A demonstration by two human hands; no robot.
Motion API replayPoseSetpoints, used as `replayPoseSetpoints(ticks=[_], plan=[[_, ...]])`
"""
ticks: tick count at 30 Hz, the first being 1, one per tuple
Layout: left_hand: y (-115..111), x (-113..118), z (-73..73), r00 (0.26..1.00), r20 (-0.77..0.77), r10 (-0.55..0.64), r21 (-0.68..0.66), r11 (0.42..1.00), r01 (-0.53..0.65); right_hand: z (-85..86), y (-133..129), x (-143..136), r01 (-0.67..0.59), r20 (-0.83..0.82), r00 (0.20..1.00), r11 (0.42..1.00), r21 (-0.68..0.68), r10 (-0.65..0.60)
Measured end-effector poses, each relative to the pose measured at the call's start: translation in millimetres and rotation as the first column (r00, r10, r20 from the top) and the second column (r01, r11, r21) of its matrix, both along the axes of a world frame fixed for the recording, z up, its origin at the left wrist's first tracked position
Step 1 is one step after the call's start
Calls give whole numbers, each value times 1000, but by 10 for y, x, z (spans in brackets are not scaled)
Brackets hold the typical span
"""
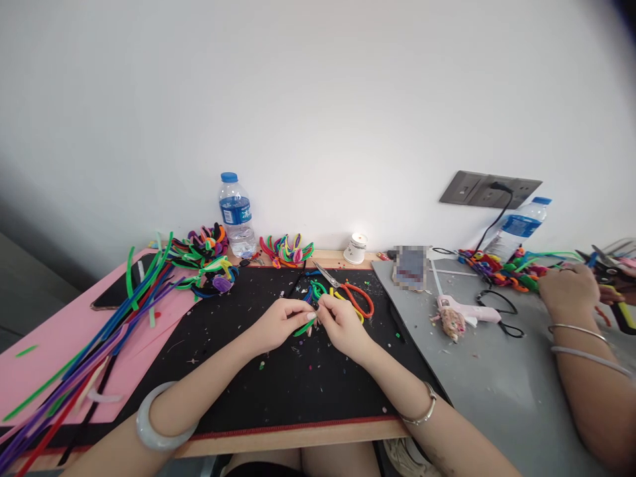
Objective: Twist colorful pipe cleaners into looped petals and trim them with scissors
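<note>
Over the middle of a black mat, my left hand and my right hand meet with their fingertips pinched together. A short green pipe cleaner sticks out from between the fingers of my left hand. What my right fingertips pinch is too small to make out. Just behind the hands lie scissors with orange-red wrapped handles, blades pointing up and left. Coiled green pipe cleaners and a yellow one lie beside them.
Long pipe cleaners cross a pink sheet and a phone at left. A water bottle, colourful bundles and a paper cup stand behind. At right are a glue gun and another person's hand.
</note>
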State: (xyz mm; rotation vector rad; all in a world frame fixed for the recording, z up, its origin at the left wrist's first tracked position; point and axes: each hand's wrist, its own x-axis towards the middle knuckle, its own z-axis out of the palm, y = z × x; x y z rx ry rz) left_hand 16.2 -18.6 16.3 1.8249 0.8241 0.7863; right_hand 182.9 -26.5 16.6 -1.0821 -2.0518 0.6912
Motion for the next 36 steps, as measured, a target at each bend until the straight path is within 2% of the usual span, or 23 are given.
replayPoseSetpoints(ticks=[5, 7, 9, 12, 15, 16, 18, 20, 23, 25, 27, 30, 33, 36], plan=[[7, 3, -55, 972, 227, -63, -274, 953, 126, 13, -48, -18, -33, -44, 998, 996, 80, 36], [3, 7, -74, 958, 278, -70, -337, 927, 166, 7, -56, -24, -41, -70, 996, 995, 94, 48], [-4, 16, -74, 959, 278, -60, -339, 928, 156, 0, -47, -21, -25, -74, 997, 996, 90, 32], [-23, 40, -49, 984, 179, 3, -211, 977, 36, -14, -4, -1, 32, -75, 997, 999, 43, -28], [-50, 55, -46, 990, 5, 140, 62, 988, -140, -37, 46, 17, 93, -118, 988, 995, -37, -97], [-57, 55, -58, 980, -47, 195, 179, 966, -184, -47, 57, 17, 106, -135, 984, 992, -68, -114], [-64, 45, -96, 950, -106, 293, 401, 887, -229, -70, 70, 11, 114, -162, 978, 986, -122, -133], [-59, 30, -137, 932, -118, 343, 566, 794, -221, -91, 70, -3, 116, -170, 975, 980, -161, -144], [-45, 12, -163, 920, -138, 367, 734, 662, -154, -109, 61, -25, 123, -169, 973, 975, -184, -154], [-40, 7, -155, 910, -167, 379, 794, 600, -104, -108, 56, -32, 122, -167, 974, 976, -182, -153], [-39, 7, -143, 900, -186, 394, 824, 562, -76, -101, 53, -35, 122, -160, 976, 978, -169, -149], [-38, 12, -147, 893, -205, 402, 835, 548, -55, -90, 51, -34, 126, -148, 978, 981, -149, -148], [-38, 21, -160, 898, -221, 381, 811, 583, -48, -86, 50, -34, 111, -139, 982, 983, -145, -131], [-44, 36, -137, 924, -183, 335, 730, 676, -101, -82, 46, -33, 93, -130, 985, 986, -138, -111]])
